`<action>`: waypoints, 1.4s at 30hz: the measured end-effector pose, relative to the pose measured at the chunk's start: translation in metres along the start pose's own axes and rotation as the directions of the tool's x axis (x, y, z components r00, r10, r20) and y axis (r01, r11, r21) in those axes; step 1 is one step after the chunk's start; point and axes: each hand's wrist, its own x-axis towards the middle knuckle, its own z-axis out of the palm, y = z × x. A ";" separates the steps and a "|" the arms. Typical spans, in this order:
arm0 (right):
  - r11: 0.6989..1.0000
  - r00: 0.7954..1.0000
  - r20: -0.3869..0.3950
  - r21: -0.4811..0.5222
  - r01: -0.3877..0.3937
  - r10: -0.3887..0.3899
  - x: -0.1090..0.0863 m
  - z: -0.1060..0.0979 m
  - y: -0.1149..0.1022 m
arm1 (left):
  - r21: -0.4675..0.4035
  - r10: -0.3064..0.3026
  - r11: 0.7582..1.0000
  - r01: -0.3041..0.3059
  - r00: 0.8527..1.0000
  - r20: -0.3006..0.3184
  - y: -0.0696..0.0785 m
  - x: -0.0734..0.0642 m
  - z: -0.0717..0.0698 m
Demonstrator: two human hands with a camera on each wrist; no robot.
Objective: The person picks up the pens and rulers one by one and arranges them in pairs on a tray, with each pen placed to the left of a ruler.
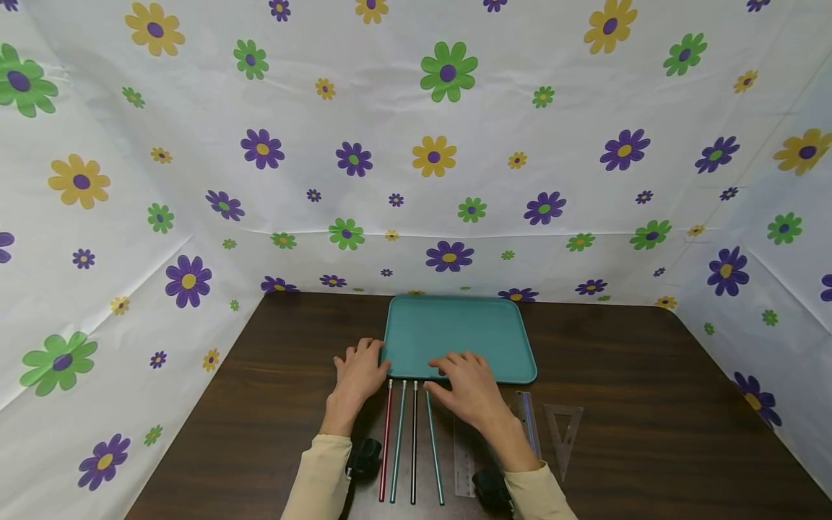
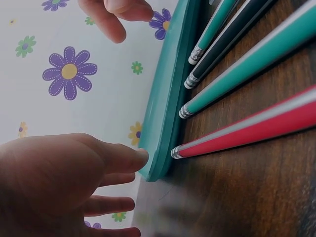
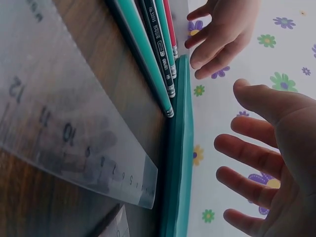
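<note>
My left hand (image 1: 360,375) is at the near left corner of a teal tray (image 1: 468,339), fingers extended. In the left wrist view its thumb (image 2: 126,157) overlaps the tray's corner. My right hand (image 1: 473,386) hovers with spread fingers over the tray's near edge; nothing is in its grasp in the right wrist view. Between my forearms lie a red pencil (image 1: 386,448), a teal pencil (image 1: 398,448), a black pencil (image 1: 414,448) and a second teal pencil (image 1: 435,448). Their eraser ends point at the tray. A clear ruler (image 3: 98,123) lies partly beneath my right arm.
Right of my right wrist lie another ruler (image 1: 529,419) with a bluish strip and a clear set square (image 1: 564,410). The dark wooden table (image 1: 624,361) ends at a flower-printed white sheet (image 1: 390,108) behind and at the sides. Black wrist cameras hang beneath both forearms.
</note>
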 end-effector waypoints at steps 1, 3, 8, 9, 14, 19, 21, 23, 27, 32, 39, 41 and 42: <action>1.000 1.000 0.001 -0.005 -0.001 0.001 0.000 0.000 -0.001 | -0.001 -0.002 1.000 0.002 1.000 0.000 0.000 0.000 0.000; 1.000 1.000 -0.002 -0.012 -0.001 0.001 0.000 0.000 -0.002 | -0.002 -0.007 1.000 0.007 1.000 -0.001 0.000 -0.001 0.001; 1.000 1.000 0.001 -0.020 0.004 -0.004 0.001 0.000 -0.006 | -0.016 -0.024 1.000 0.024 1.000 0.002 0.000 0.000 0.002; 1.000 1.000 0.006 -0.013 0.005 -0.005 0.001 0.001 -0.007 | -0.018 -0.028 0.999 0.028 1.000 0.004 0.000 0.001 0.002; 1.000 1.000 0.020 0.016 0.013 -0.013 0.001 0.001 -0.010 | -0.019 -0.052 0.998 0.052 0.998 0.026 -0.002 0.003 0.003; 0.999 0.999 0.024 -0.020 0.032 -0.032 0.002 0.003 -0.012 | -0.012 -0.059 0.998 0.059 0.998 0.034 -0.003 0.003 0.002; 0.999 0.999 0.025 -0.032 0.042 -0.041 0.002 0.005 -0.013 | -0.005 -0.059 0.998 0.059 0.997 0.040 -0.003 0.003 0.001; 0.998 0.998 0.027 -0.038 0.050 -0.049 0.002 0.006 -0.014 | -0.001 -0.062 0.998 0.062 0.997 0.052 -0.003 0.003 0.001; 0.996 0.997 0.029 -0.051 0.076 -0.075 0.002 0.007 -0.017 | 0.012 -0.066 0.998 0.066 0.995 0.071 -0.003 0.004 0.001; 0.993 0.995 0.038 -0.059 0.099 -0.097 0.003 0.009 -0.021 | 0.029 -0.071 0.997 0.069 0.995 0.067 -0.002 0.003 0.000; 0.990 0.992 0.069 -0.081 0.114 -0.109 0.004 0.012 -0.027 | 0.070 -0.067 0.996 0.063 0.996 0.056 -0.001 0.002 0.000; 0.989 0.991 0.078 -0.086 0.119 -0.112 0.005 0.012 -0.028 | 0.073 -0.067 0.995 0.063 0.996 0.057 -0.001 0.002 0.000; 0.988 0.990 0.081 -0.090 0.122 -0.115 0.005 0.013 -0.029 | 0.075 -0.067 0.995 0.063 0.996 0.058 -0.001 0.002 0.000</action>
